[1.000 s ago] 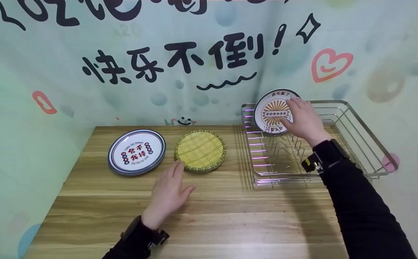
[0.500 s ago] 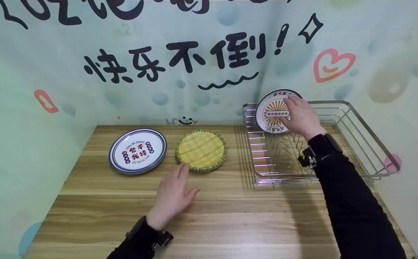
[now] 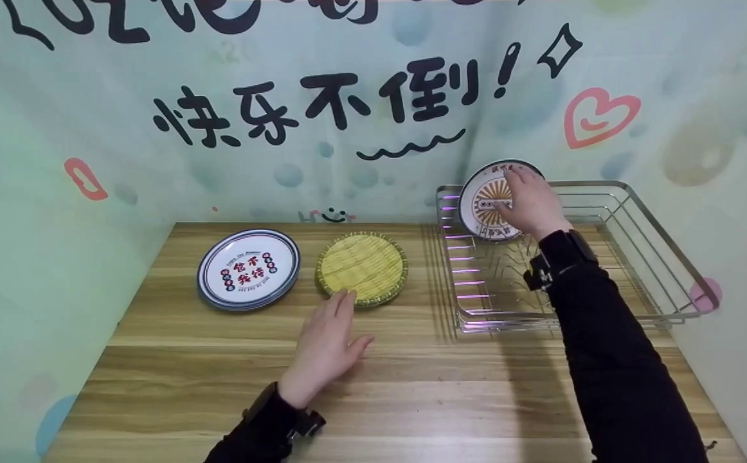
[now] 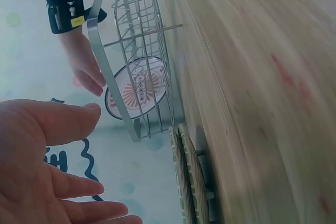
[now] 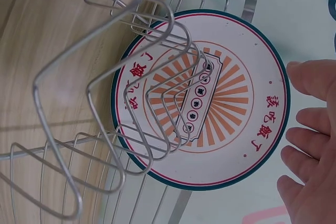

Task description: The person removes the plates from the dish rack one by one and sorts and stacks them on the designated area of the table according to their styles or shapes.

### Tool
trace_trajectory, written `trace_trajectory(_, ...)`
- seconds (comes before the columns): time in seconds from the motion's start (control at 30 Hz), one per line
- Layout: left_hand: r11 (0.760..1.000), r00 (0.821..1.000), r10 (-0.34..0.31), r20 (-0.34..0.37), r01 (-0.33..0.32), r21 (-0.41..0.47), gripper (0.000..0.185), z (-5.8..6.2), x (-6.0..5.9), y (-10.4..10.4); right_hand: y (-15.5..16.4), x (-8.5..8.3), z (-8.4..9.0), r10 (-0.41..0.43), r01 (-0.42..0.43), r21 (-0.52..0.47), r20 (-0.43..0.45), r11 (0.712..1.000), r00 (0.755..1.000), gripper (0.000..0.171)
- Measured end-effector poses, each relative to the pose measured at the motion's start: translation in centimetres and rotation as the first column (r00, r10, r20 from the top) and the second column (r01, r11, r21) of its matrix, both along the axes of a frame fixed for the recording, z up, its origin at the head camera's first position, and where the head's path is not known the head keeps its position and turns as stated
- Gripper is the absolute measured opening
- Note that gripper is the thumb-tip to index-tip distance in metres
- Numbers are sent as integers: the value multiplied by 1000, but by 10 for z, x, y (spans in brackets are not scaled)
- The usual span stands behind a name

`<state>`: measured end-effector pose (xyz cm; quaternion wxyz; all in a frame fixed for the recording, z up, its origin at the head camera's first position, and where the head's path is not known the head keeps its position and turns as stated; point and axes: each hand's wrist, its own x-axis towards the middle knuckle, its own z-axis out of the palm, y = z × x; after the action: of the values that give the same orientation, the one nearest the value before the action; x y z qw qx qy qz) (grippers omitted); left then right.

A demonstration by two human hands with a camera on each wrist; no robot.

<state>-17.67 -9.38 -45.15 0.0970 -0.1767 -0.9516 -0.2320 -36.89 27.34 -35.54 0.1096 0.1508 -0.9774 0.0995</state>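
A round white plate (image 3: 476, 206) with a dark rim and an orange sunburst stands tilted on edge at the back left of the wire dish rack (image 3: 659, 241). My right hand (image 3: 531, 202) is at the plate's right side; in the right wrist view its relaxed fingers lie beside the rim, and contact is hard to tell. Stretched out over the table, my left hand (image 3: 325, 350) holds nothing. Its fingertips overlap the near edge of the yellow woven tray (image 3: 364, 267) in the head view. In the left wrist view the woven trays (image 4: 189, 182) look stacked.
Several white plates with blue rims (image 3: 251, 270) are stacked at the left, beside the woven trays. Wire prongs (image 5: 105, 93) rise inside the rack. A printed cloth backdrop (image 3: 251, 173) hangs behind the wooden table (image 3: 174, 373).
My left hand has drifted right along the near side of the woven tray. My right hand has shifted slightly left over the plate, which stays in the rack. The head view has panned a little.
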Motion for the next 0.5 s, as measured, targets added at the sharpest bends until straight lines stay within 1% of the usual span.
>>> trace_trajectory(0.13, 1000, 1000, -9, 17, 9, 1, 83, 2, -2, 4, -2, -5, 1, -17, 17, 4, 17, 1000, 1000, 66)
trace_trajectory(0.33, 1000, 1000, -25, 8, 25, 10, 82, 4, -6, 11, -3, -10, 4, -42, 42, 15, 43, 999, 998, 66)
trace_trajectory(0.5, 1000, 1000, -27, 14, 27, 6, 82, 5, -9, 16, -6, -13, 7, -34, 32, 44, 56, 999, 998, 68)
